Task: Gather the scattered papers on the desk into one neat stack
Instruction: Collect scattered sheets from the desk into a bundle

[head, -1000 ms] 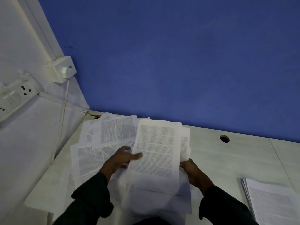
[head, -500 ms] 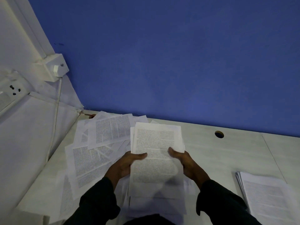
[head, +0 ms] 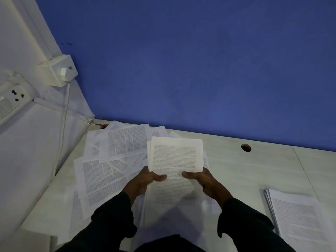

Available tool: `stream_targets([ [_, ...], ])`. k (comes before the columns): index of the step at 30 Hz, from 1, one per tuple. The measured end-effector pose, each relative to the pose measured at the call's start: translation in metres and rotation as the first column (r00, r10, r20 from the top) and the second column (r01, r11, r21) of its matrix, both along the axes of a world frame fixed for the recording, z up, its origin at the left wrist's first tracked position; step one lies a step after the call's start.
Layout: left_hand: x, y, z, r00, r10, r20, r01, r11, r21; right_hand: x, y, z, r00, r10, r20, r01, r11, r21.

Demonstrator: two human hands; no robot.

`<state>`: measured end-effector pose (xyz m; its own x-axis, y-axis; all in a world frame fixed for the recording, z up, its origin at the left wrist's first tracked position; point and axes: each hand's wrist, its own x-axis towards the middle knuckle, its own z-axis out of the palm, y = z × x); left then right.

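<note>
Both hands hold a held bundle (head: 175, 160) of printed sheets at centre frame, lifted off the desk (head: 254, 166). Left hand (head: 145, 182) grips its left edge, thumb curled over the front face; right hand (head: 203, 180) grips the right edge the same way. The fingers behind the paper are hidden.

Loose papers (head: 116, 157) lie fanned and overlapping at left of centre, reaching into the corner under the blue wall (head: 200, 60). A second stack (head: 300, 219) sits at lower right, well apart from them.

Risks, as I judge them:
- The grip is low on the bundle and the top half stands free, so sheets could fan or flop forward.
- Bundle edges look uneven; it needs squaring or stays ragged.
- Freeing a hand to collect more leaves one-sided support, so it may slip.
- Two piles could remain.
</note>
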<state>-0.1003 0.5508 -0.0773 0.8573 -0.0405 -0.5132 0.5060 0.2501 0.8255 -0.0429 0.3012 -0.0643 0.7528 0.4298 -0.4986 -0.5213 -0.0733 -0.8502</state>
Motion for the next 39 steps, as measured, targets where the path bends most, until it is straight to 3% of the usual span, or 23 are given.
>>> stream_targets([
  [2,0.002,0.005,0.002,0.951,0.298,-0.078,-0.301,0.953,-0.037,-0.001,-0.007,-0.002,0.995,-0.068,-0.068,0.065,0.997,-0.049],
  [4,0.003,0.013,-0.003,0.844,0.511,-0.163,-0.533,0.834,-0.144,-0.007,-0.018,-0.012,0.983,-0.11,-0.146,0.1,0.992,-0.071],
  [8,-0.004,0.008,-0.02,0.809,0.534,-0.247,-0.587,0.759,-0.282,-0.023,-0.024,-0.03,0.947,-0.161,-0.279,0.165,0.986,-0.008],
  [12,-0.024,-0.013,-0.045,0.775,0.526,-0.351,-0.611,0.765,-0.202,-0.03,-0.013,-0.039,0.948,-0.202,-0.247,0.208,0.978,-0.002],
  [18,-0.055,0.003,-0.022,0.842,0.428,-0.329,-0.508,0.835,-0.213,-0.043,-0.026,-0.057,0.959,-0.219,-0.179,0.219,0.975,-0.021],
  [21,-0.061,0.047,0.004,0.861,0.394,-0.32,-0.491,0.808,-0.326,-0.043,-0.033,-0.054,0.968,-0.189,-0.166,0.193,0.981,0.008],
  [24,-0.054,0.101,0.03,0.897,0.291,-0.334,-0.4,0.855,-0.33,-0.037,-0.037,-0.048,0.974,-0.123,-0.192,0.13,0.991,0.025],
  [26,-0.044,0.113,0.046,0.941,0.178,-0.286,-0.258,0.928,-0.27,-0.033,-0.032,-0.045,0.973,-0.059,-0.225,0.071,0.996,0.048],
  [28,-0.035,0.108,0.054,0.98,0.021,-0.196,-0.037,0.996,-0.08,-0.03,-0.025,-0.041,0.974,-0.038,-0.225,0.052,0.997,0.054],
  [30,-0.029,0.098,0.052,0.982,-0.086,-0.17,0.102,0.991,0.086,-0.029,-0.021,-0.038,0.975,-0.084,-0.205,0.091,0.995,0.027],
  [39,-0.046,0.068,0.004,0.961,-0.244,-0.133,0.248,0.969,0.017,-0.041,-0.018,-0.031,0.994,-0.03,-0.107,0.03,1.0,0.0],
])
